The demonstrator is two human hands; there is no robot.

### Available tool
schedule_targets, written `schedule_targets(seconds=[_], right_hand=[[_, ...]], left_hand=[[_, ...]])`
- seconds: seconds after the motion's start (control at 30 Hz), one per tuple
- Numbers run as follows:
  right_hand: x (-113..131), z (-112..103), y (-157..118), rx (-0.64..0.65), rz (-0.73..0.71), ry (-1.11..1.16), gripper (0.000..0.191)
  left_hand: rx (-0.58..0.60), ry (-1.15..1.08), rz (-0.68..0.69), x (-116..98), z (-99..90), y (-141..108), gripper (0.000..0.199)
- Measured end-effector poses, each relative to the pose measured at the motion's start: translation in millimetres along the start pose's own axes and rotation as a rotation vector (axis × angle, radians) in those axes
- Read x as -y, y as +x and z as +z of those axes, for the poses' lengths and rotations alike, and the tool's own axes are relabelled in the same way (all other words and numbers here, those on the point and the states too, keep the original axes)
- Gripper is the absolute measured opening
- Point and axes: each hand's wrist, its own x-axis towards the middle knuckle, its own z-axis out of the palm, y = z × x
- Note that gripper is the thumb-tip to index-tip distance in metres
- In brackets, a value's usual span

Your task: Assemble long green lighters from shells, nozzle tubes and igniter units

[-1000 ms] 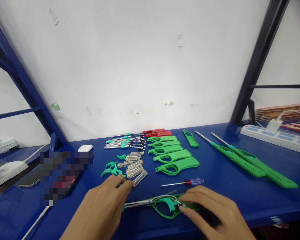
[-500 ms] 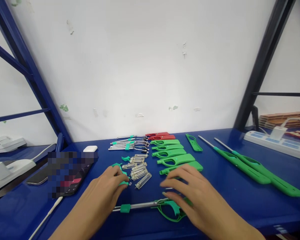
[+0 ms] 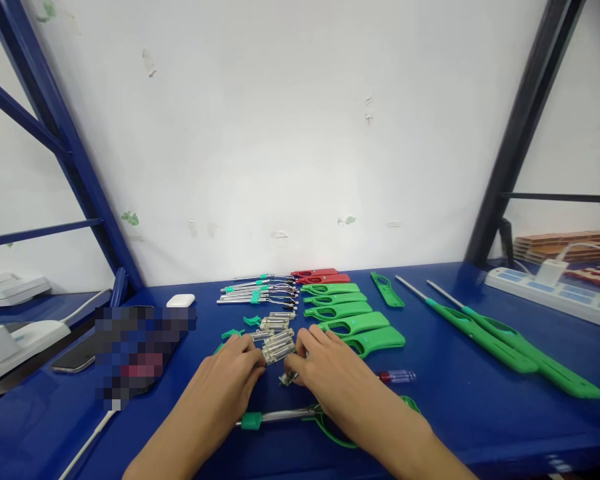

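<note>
The right hand [image 3: 330, 367] reaches over the near part of the glossy blue table [image 3: 455, 427], its thumb and fingers closed around a small clear plastic cartridge [image 3: 287, 379], one end of which shows under the fingertips. The left hand [image 3: 235, 373] is curled palm down at the near left edge of a heap of clear cartridges with pale ends [image 3: 279, 347]; its fingertips are hidden, so whether they are together on anything cannot be told. Left of the heap, partly behind the left hand, lie loose teal plastic triggers [image 3: 233, 333]. Nearest the person, a thin silver metal tube with a teal collar [image 3: 285, 415] runs into an open green plastic handle shell [image 3: 337, 437], which the right forearm partly covers. Just beyond that forearm lies a screwdriver with a red and clear purple handle [image 3: 397, 377]. Farther back, a row of slim metal rods with teal collars and dark wires [image 3: 255, 293] lies beside a column of green handle shells [image 3: 355, 323], with red handle shells [image 3: 323, 277] at its far end. A separate narrow green half shell [image 3: 387, 290] lies to their right, and well to the right are two long green lighters with silver tubes [image 3: 500, 337], side by side and slanting toward the person.
</note>
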Motion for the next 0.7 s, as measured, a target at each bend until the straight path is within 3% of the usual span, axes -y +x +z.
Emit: schedule_targets(seconds=[0.17, 0.3, 0.53, 0.7], right_hand=[[1.8, 0.8, 4.7, 0.008, -0.021, -0.044, 0.031], [-0.4, 0.6, 10.4, -0.022, 0.005, -0.050, 0.021], [-16.0, -48.6, 4.6, -0.153, 0.086, 0.114, 0.019], [-23.5, -56.2, 0.9, -0.233, 0.137, 0.273, 0.026]], left_hand=[[-0.075, -0.008, 0.037, -1.3, 4.4, -0.9, 0.029], [-0.228, -0.063, 0.040, -0.3, 1.7, -3.6, 0.028], [-0.480, -0.265, 0.101, 7.2, -15.3, -15.4, 0.024], [-0.674, -0.511, 0.032, 9.5, -18.6, -21.4, 0.021]])
